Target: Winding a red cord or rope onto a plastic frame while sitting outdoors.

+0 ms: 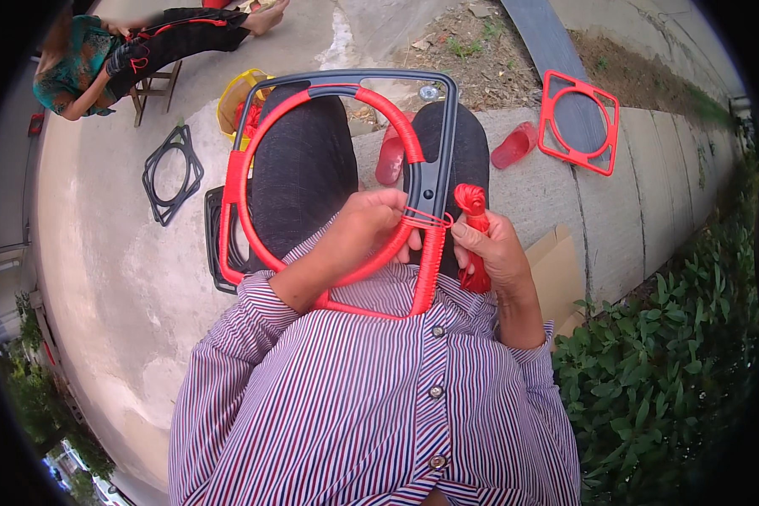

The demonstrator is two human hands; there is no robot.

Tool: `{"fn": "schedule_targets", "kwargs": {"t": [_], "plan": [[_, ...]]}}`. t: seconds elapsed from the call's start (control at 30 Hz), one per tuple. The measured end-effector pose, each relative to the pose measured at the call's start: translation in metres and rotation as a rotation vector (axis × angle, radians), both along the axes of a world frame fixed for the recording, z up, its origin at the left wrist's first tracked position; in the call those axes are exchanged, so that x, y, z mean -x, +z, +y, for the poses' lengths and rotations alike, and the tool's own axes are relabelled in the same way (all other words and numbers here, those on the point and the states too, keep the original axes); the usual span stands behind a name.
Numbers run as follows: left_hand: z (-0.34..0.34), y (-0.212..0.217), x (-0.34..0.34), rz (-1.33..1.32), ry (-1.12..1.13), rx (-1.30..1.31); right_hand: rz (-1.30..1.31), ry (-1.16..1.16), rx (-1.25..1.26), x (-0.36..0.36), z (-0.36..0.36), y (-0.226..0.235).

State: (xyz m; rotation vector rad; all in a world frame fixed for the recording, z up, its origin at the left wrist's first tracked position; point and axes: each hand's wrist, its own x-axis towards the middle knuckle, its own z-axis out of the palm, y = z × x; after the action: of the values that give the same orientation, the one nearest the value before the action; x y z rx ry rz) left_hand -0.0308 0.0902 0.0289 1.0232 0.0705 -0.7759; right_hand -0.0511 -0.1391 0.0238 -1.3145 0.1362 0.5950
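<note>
A black frame [430, 180] with a round ring inside it lies across my lap. Glossy red cord is wound tightly over much of its ring and lower bars, while the top and upper right stay black. My left hand [371, 223] is closed on the right side of the ring, its fingers partly hidden beneath it. Loose loops of thin red cord [427, 219] cross the right bar between both hands. In my right hand [493, 249] is a bundle of red cord [472, 202], gripped between thumb and fingers beside that bar.
Bare black frames [172, 175] lie on the concrete to the left. A red frame [578, 122] rests at the far right, near red slippers [514, 145]. Beyond my knees stands a yellow basket [228, 105] of red material. Another person [88, 63] sits far left; bushes [658, 371] border the right.
</note>
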Motion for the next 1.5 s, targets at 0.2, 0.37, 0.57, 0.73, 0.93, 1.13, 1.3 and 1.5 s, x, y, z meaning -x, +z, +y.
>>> {"fn": "schedule_targets", "kwargs": {"t": [0.2,0.37,0.57,0.73,0.93,1.13,1.3,1.5], "plan": [[-0.002,0.000,-0.003,0.122,0.030,-0.041,-0.084,-0.104,0.096,0.010,-0.010,-0.003],[0.004,-0.004,0.008,0.178,0.024,-0.029,-0.127,-0.083,0.157,0.019,-0.010,0.004],[0.001,-0.002,0.005,0.141,-0.009,0.018,-0.111,-0.124,0.099,0.029,-0.010,-0.010],[0.013,-0.003,-0.003,0.151,-0.002,0.010,-0.008,-0.360,-0.260,0.022,-0.064,-0.018],[0.040,0.005,-0.014,0.165,-0.005,0.023,-0.103,-1.448,-0.499,0.065,-0.263,-0.121],[0.018,-0.003,-0.007,0.144,-0.034,-0.053,-0.101,-1.220,-0.359,0.040,-0.200,-0.116],[0.005,-0.010,-0.003,0.091,0.099,-0.055,-0.530,-0.526,0.182,-0.034,-0.056,-0.007],[-0.007,-0.014,0.000,-0.456,0.469,-0.007,-1.317,0.278,1.014,-0.052,0.047,0.035]]}}
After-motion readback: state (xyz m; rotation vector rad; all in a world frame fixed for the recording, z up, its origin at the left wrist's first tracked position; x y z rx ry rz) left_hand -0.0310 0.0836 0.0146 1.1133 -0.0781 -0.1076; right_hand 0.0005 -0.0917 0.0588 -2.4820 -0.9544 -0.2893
